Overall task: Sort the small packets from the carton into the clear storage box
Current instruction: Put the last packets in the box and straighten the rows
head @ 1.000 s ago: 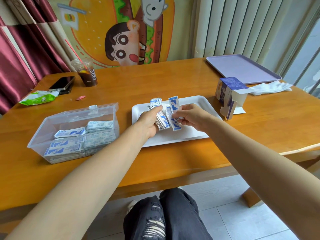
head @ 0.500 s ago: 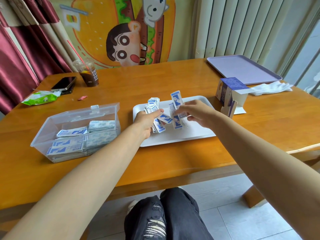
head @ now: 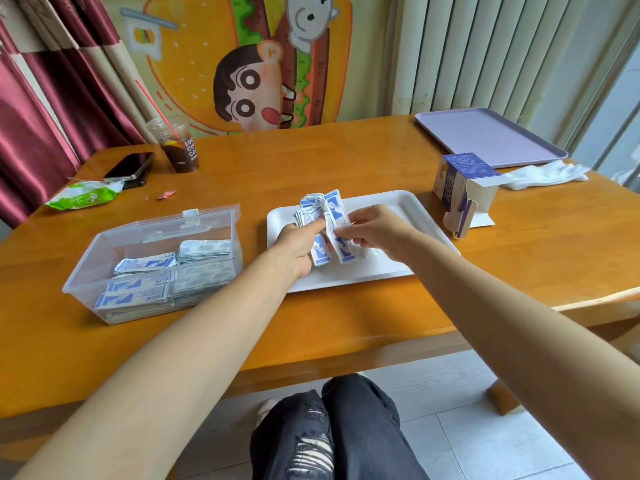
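Small blue-and-white packets point(head: 331, 206) fan loosely from the curled left hand point(head: 297, 243); the right hand point(head: 376, 232) pinches one, and a tug could spill others onto the white plastic tray point(head: 405, 206).

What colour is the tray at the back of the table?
The far tray is pale purple, all one colour. The head view, the only one, shows it.

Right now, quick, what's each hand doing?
Left hand: grips a bundle of packets above the white tray.
Right hand: pinches one packet of that bundle.
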The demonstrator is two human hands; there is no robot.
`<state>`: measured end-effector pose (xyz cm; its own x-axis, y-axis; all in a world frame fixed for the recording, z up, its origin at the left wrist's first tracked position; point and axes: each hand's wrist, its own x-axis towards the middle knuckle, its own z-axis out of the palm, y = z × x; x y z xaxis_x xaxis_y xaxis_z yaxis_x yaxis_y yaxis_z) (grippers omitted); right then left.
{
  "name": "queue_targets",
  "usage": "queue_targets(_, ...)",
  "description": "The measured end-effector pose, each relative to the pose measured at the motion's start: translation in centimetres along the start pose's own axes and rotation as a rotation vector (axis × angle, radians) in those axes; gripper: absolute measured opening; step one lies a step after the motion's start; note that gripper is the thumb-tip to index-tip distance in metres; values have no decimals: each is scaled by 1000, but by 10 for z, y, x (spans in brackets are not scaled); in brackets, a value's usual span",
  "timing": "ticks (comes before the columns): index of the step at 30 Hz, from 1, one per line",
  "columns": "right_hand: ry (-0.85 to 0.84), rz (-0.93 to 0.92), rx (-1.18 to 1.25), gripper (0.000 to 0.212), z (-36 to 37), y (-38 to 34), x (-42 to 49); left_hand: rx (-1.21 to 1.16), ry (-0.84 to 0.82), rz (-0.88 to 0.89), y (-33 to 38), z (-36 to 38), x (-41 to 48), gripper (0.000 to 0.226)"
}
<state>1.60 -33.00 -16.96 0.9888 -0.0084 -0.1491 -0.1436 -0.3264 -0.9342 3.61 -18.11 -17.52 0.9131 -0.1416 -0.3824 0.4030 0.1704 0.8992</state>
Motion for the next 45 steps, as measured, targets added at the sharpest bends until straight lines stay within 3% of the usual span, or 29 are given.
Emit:
queue_targets(3, -2, 24, -6, 21, 5, -1, 0, -39, -4, -2, -1, 2, 0, 15)
queue_targets(10, 23, 51, 65, 16, 11, 0, 4, -202, -27, -11, 5, 6, -7, 36)
queue_targets(16, -23, 80, 246, 12, 6, 1, 1, -39, -4, 90, 1, 7, -5, 28)
queue_targets(21, 24, 62, 209, 12, 3, 2, 0, -88, 60, 94, -1, 11, -4, 13)
queue_targets(26, 100, 37, 202, 6, -4, 5, 0, -119, 40, 107, 2, 20, -4, 22)
queue_targets(45, 63, 62, 178, 13, -11, 9, -2, -86, 89, 130, -3, 24, -10, 12)
